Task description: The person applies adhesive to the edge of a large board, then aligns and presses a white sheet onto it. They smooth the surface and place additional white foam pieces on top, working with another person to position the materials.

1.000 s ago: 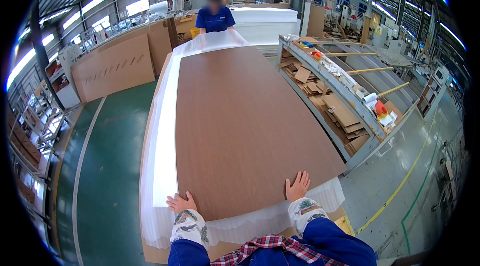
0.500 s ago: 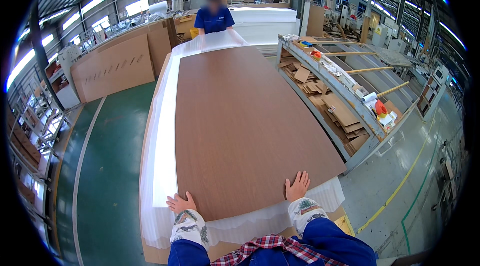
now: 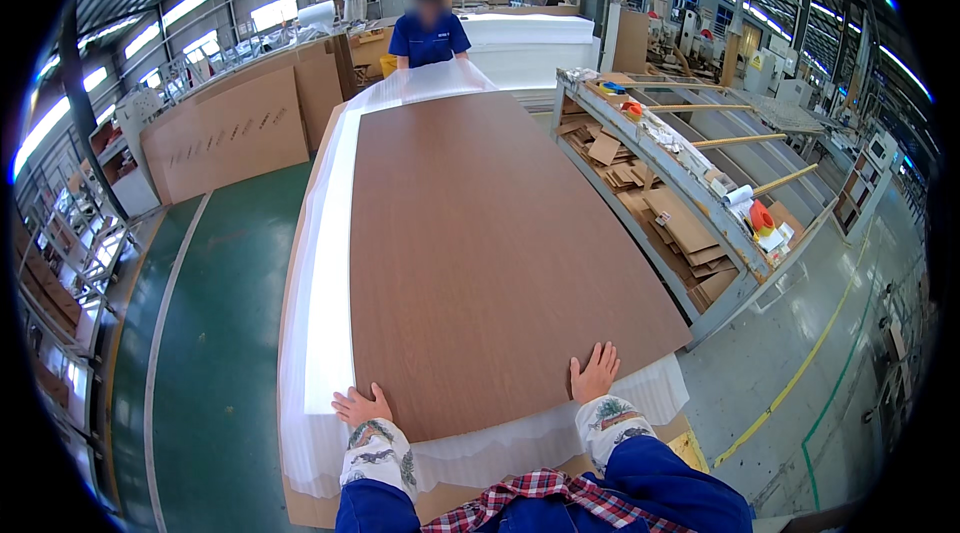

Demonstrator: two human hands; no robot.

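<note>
A large brown wood-grain panel (image 3: 500,253) lies flat in front of me, its near edge close to my body. My left hand (image 3: 363,405) rests at the panel's near left corner, fingers spread, partly over the white layer (image 3: 325,333) along its left side. On the near edge, toward the right, my right hand (image 3: 596,373) lies flat with its fingers stretched out. Beneath the panel spreads thin translucent foam wrap (image 3: 530,446), which sticks out at the near side. Cardboard (image 3: 450,505) shows under the wrap. Neither hand grips anything.
At the panel's far end stands a co-worker (image 3: 430,38) in blue, hands at the wrap. To the right, a metal rack (image 3: 720,203) holds cardboard pieces, with tape dispensers (image 3: 762,220) on top. Large cardboard sheets (image 3: 228,136) lean at the left beside a green floor (image 3: 230,353).
Almost nothing differs. The co-worker's head and body have shifted very slightly; my hands and the panel stay in place.
</note>
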